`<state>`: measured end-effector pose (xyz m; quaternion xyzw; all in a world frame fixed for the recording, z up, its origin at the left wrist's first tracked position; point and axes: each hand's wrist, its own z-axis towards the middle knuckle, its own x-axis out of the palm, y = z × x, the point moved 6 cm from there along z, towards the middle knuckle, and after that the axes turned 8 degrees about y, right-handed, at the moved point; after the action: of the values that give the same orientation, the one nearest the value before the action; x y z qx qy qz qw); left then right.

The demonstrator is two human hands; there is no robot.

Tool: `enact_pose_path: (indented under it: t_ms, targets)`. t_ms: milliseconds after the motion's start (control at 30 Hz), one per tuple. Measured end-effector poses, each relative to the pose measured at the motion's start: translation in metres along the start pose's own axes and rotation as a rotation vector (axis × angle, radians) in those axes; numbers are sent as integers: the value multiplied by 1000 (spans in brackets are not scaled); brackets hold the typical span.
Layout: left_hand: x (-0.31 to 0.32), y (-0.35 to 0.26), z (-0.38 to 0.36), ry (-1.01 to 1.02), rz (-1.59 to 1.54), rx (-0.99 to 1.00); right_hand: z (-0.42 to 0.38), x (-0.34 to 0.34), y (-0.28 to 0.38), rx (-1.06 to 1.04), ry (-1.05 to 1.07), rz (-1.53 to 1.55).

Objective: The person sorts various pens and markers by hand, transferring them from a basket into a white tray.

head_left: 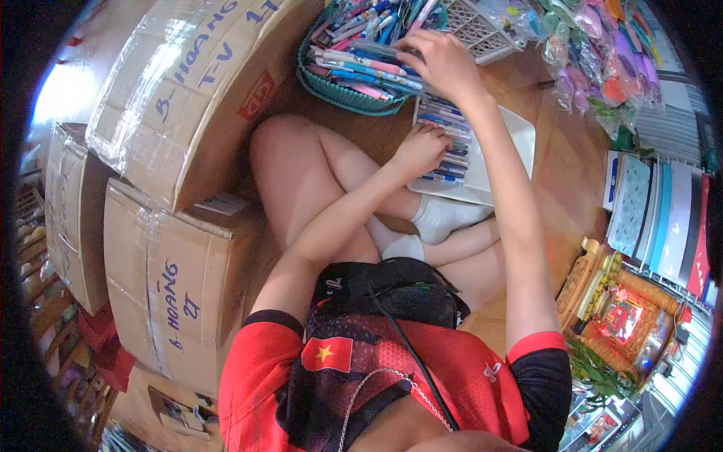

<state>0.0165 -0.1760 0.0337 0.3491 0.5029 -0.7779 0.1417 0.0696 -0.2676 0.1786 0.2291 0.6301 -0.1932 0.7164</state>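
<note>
My left hand (425,150) is curled over a row of pens (447,167) lying side by side in a white tray (514,143). Its fingertips touch the row, and what they hold, if anything, is hidden. Farther forward, my right hand (444,64) reaches over the right side of a teal woven basket (320,89) heaped with loose pens. Thumb and forefinger close around the end of a pen (376,50) on top of the heap. The tray sits on the floor in front of my crossed legs, its near edge by my white sock (449,216).
Large taped cardboard boxes (169,275) are stacked on my left. Behind the tray stands a white lattice basket (482,34). Plastic-wrapped artificial flowers (602,60) hang at the upper right. A small wooden altar (625,316) is on the right, with leafy stems beside it.
</note>
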Motion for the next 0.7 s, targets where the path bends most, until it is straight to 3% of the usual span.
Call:
enact_pose_path:
  t_ms: [200,300,333,400,500,600,700]
  targets:
    - [-11,5,-9,-106,-12,21,-31,-40,-14,83,-183,397]
    - [-5,9,-9,-86,-19,-32,-95,-53,-45,417,-222,508]
    - [-1,9,-7,31,-14,-59,-120,-44,-67,467,-217,577]
    - [15,7,6,78,47,-27,-182,2,-120,556,-212,716]
    - [37,7,24,181,181,-33,-260,69,-168,809,29,594]
    - [60,19,42,192,336,-108,-285,102,-180,651,-18,476]
    - [73,31,55,92,355,-71,-276,108,-188,731,64,325]
